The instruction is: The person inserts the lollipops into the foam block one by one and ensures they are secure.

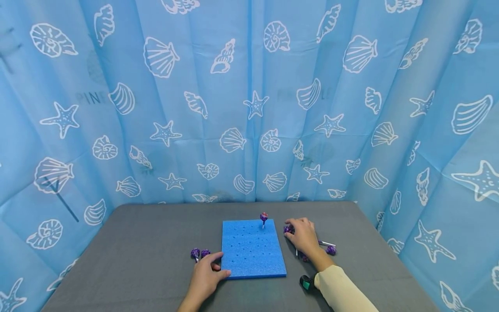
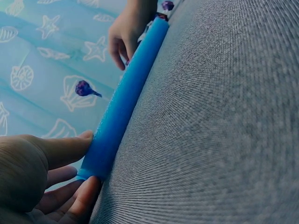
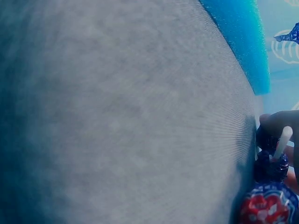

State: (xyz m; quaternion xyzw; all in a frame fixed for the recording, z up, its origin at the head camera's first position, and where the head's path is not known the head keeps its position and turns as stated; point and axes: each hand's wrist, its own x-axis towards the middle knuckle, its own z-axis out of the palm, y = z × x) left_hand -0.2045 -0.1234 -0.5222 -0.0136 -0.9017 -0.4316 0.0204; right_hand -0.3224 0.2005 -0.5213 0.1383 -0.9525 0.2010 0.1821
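Observation:
A blue foam board (image 1: 253, 256) with rows of small holes lies on the grey table. One purple-wrapped lollipop (image 1: 264, 216) stands in it by its stick, near the far right corner. My left hand (image 1: 205, 276) grips the board's near left corner, thumb and fingers on different sides, as the left wrist view shows. Past the board's right side, my right hand (image 1: 304, 237) reaches down among loose lollipops, thumb and fingertips around the purple head of one lollipop (image 1: 287, 230). Part of that lollipop is hidden by the hand.
Two more lollipops (image 1: 195, 253) lie left of the board, close to my left hand. Another lollipop (image 1: 331, 250) lies right of my right wrist. A small black and green object (image 1: 306, 282) is beside the right sleeve. A blue shell-patterned curtain (image 1: 249, 112) hangs behind the table.

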